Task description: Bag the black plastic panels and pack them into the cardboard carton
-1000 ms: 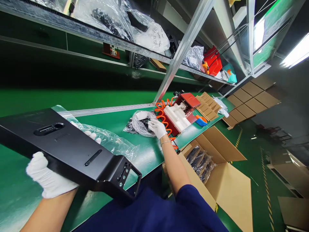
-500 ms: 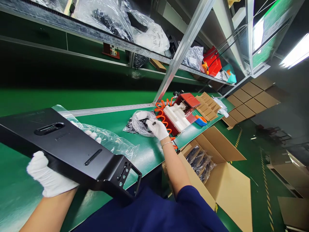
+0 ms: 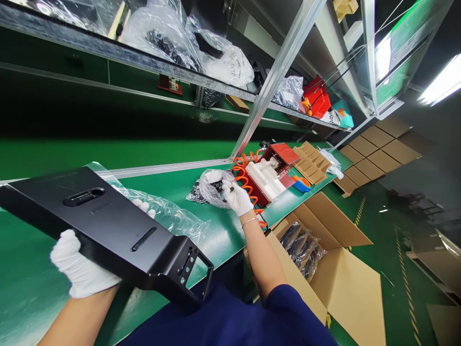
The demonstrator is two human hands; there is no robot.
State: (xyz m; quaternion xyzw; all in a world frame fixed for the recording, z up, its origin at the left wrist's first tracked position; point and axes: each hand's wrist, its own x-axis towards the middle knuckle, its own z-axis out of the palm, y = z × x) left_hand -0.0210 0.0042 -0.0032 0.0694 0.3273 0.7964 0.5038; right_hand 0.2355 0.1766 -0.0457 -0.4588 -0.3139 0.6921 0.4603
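My left hand (image 3: 84, 269), in a white glove, is closed around a long black metal housing (image 3: 115, 221) with slots and a bent, holed end. Its thumb lies on the near side; white fingertips show past the far edge. My right hand (image 3: 237, 198), also gloved, is at the edge of an open plastic bag (image 3: 209, 190) of small black parts on the bench. A small black piece (image 3: 232, 189) shows pinched between its fingers; its exact kind is too small to tell. Behind the housing lies a clear plastic sleeve (image 3: 173, 216).
Right of the bag stand a coiled orange air hose (image 3: 245, 178), a red and white fixture (image 3: 266, 178), a blue tape roll (image 3: 301, 184) and cardboard dividers (image 3: 311, 161). An open carton (image 3: 351, 283) with bagged parts sits beside the green bench (image 3: 230, 230). A metal shelf post (image 3: 273, 81) rises behind.
My right hand has drawn back slightly from the bag's opening, with a small black piece at its fingers. The left hand still holds the housing; the whole view has shifted a little.
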